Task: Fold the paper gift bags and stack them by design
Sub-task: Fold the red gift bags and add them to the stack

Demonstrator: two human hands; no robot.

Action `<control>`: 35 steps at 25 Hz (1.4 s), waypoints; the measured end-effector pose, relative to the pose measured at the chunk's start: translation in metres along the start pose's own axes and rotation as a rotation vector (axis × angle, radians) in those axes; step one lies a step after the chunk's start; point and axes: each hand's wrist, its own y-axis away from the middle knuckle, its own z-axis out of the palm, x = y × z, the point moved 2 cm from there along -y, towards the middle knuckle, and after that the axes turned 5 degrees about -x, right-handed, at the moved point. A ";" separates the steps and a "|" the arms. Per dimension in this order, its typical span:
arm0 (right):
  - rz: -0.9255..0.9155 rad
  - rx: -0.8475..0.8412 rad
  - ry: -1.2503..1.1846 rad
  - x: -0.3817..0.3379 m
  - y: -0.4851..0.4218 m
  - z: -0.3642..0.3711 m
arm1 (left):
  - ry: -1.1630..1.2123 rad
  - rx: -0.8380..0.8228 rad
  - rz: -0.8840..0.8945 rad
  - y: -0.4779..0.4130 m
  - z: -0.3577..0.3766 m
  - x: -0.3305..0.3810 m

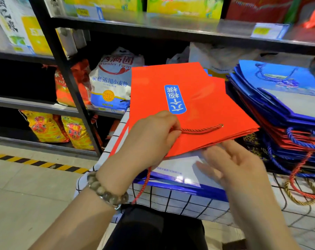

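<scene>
Your left hand [149,139] pinching the flat red gift bag [189,105] by its near edge at the cord [201,130], your right hand [234,165] loose-fingered just under that edge, gripping nothing, bag over a blue-and-white bag [178,171] on the checked cloth [171,201], folded stack [283,109] right.

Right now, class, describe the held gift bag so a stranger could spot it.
Find the checked tablecloth. Above it, the left hand pinches the rope handle of a flat red paper gift bag. Unlike the blue bags stacked to its right, it bears one blue label.
</scene>
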 end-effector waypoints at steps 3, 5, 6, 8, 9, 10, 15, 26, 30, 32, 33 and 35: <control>-0.051 0.067 0.503 -0.017 0.002 -0.037 | -0.043 -0.044 -0.011 -0.003 -0.001 0.000; -0.312 0.110 0.779 -0.030 -0.008 -0.031 | -0.046 -0.083 -0.041 -0.011 -0.007 0.002; -0.396 0.082 0.898 -0.031 -0.016 -0.021 | -0.019 -0.100 -0.052 -0.016 -0.011 0.005; -0.428 -0.040 1.046 -0.020 -0.042 -0.002 | 0.056 -0.114 -0.035 -0.025 -0.019 0.009; -0.420 -0.054 1.061 -0.018 -0.054 0.006 | 0.081 -0.109 -0.028 -0.028 -0.023 0.011; -0.391 -0.052 1.036 -0.015 -0.065 0.010 | 0.095 -0.111 -0.043 -0.028 -0.027 0.011; -0.277 0.236 0.712 -0.023 -0.087 -0.016 | 0.088 -0.275 -0.196 -0.011 -0.039 -0.008; -0.509 0.442 0.818 -0.025 -0.068 -0.029 | 0.557 -0.299 -0.358 0.017 -0.059 -0.020; -0.712 0.142 0.659 -0.018 -0.033 -0.003 | 0.719 -0.137 -0.403 0.024 -0.050 -0.019; -0.677 -0.035 0.721 -0.005 -0.030 0.015 | 0.701 -0.113 -0.370 0.026 -0.046 -0.017; -0.635 -0.092 0.756 0.000 -0.032 0.024 | 0.677 -0.112 -0.343 0.027 -0.045 -0.015; -0.605 -0.146 0.838 0.006 -0.037 0.038 | 0.639 -0.118 -0.303 0.028 -0.044 -0.011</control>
